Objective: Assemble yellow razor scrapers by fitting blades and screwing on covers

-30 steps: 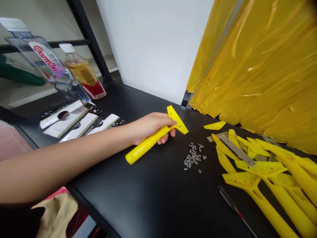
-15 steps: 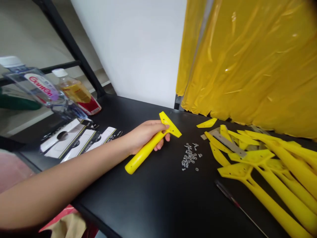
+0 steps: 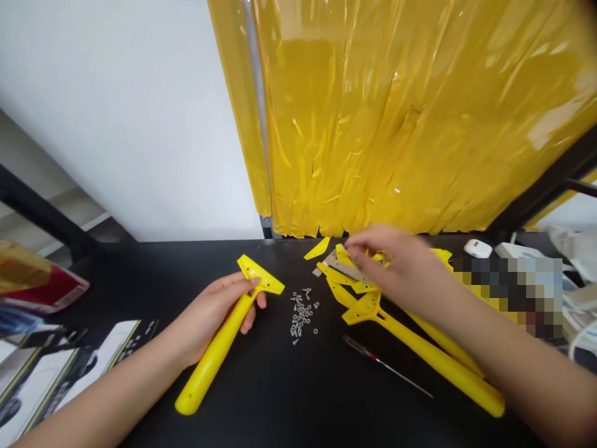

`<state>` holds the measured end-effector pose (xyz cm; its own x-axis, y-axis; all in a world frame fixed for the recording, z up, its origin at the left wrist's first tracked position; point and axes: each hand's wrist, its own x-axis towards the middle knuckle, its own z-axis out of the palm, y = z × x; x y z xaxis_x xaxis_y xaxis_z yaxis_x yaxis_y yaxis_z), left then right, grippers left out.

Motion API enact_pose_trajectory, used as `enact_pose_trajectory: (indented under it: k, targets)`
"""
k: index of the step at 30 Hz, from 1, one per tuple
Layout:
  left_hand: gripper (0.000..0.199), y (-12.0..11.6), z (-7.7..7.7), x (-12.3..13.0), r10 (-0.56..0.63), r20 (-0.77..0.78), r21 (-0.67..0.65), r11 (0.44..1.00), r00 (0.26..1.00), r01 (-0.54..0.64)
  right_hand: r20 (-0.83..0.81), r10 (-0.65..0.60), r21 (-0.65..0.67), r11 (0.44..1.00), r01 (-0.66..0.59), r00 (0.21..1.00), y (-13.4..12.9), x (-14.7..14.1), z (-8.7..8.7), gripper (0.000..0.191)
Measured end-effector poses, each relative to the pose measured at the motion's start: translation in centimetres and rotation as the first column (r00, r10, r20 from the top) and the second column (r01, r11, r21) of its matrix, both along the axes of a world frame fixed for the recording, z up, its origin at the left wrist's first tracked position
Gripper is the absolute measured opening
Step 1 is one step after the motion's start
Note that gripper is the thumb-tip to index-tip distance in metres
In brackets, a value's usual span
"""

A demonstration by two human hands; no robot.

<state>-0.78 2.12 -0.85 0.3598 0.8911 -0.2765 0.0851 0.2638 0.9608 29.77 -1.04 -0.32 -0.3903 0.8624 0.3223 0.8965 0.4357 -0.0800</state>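
My left hand [image 3: 219, 308] is closed round a yellow scraper handle [image 3: 214, 354], its thumb on the neck just below the wide, holed head. My right hand [image 3: 396, 261], blurred by motion, is over a pile of yellow parts. Its fingertips are close to a yellow plate and a flat metal blade [image 3: 344, 269]; whether they grip anything cannot be made out. Beneath the right forearm lie more scraper handles [image 3: 438, 367], partly hidden. A loose yellow plate [image 3: 317, 249] rests behind the pile. Small screws and nuts [image 3: 301, 317] are scattered between the two hands.
A thin screwdriver [image 3: 387, 366] lies on the black table [image 3: 280, 404] in front of the pile. Printed cards [image 3: 93, 367] and a bottle [image 3: 41, 274] are at the left. A white case [image 3: 478, 248] sits back right. Yellow plastic sheeting [image 3: 373, 124] hangs behind.
The view has swung to the right. My right hand has come into view over the yellow parts. My left hand keeps its hold on the scraper handle.
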Motion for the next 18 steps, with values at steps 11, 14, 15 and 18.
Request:
enact_pose_trajectory:
  k: [11,14,15,18]
  targets:
    - [0.040,-0.1,-0.7,-0.1,-0.052,-0.056,-0.033,0.998,0.997,0.050,0.106,-0.014,-0.112,0.993,0.026,0.994,0.4,0.5,-0.8,0.017]
    - [0.038,-0.2,-0.6,0.0,-0.040,-0.045,-0.027,0.999,0.998,0.039,0.095,-0.068,-0.100,0.992,0.077,0.993,0.9,1.8,-1.0,0.021]
    - [0.037,-0.2,-0.6,0.0,-0.037,-0.039,-0.023,0.999,0.999,0.036,0.094,-0.095,-0.096,0.990,0.104,0.991,1.0,2.2,-1.1,0.021]
    - [0.035,-0.2,-0.5,0.1,-0.033,-0.028,-0.019,0.999,0.999,0.033,0.093,-0.155,-0.108,0.980,0.165,0.983,1.6,3.1,-1.2,0.019]
